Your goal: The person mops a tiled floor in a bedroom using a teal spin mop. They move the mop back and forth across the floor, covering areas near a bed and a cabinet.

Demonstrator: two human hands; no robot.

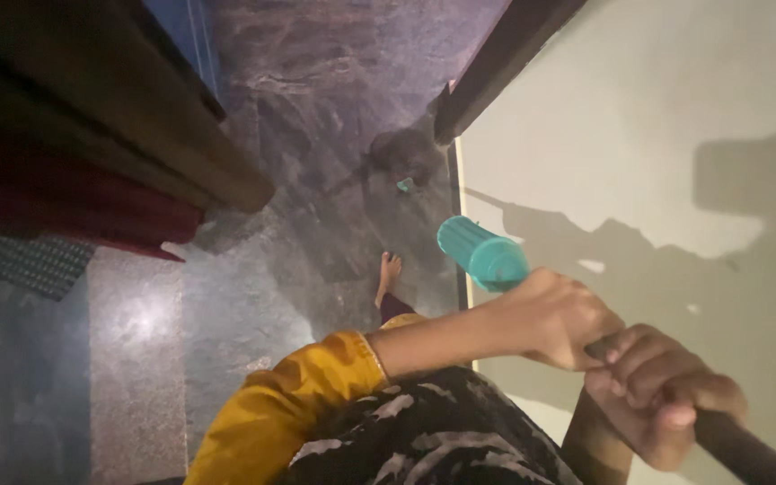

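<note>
The long dark pole with a ribbed teal plastic end cap [482, 254] runs from the lower right corner up toward the middle of the view; its capped end points up and left, just beside the pale grey wall [639, 117], and its long axis lies on a slant along that wall; the far end leaves the frame at the bottom right, so what it carries cannot be seen. The left hand [560, 316] is clenched round the pole just below the cap; the right hand [662, 395] is wrapped round the dark shaft lower down, fingers curled tight, the two hands nearly touching. Below them lie a mustard yellow sleeve [289, 404] and a black patterned garment [424, 431]; a bare foot [389, 269] stands on the dark speckled stone floor [136, 359]; a dark wooden bed frame [92, 99] sits to the left. With the cap so near the wall, a careless swing could likely scrape the paint; the polished floor looks slippery under a bare foot.
</note>
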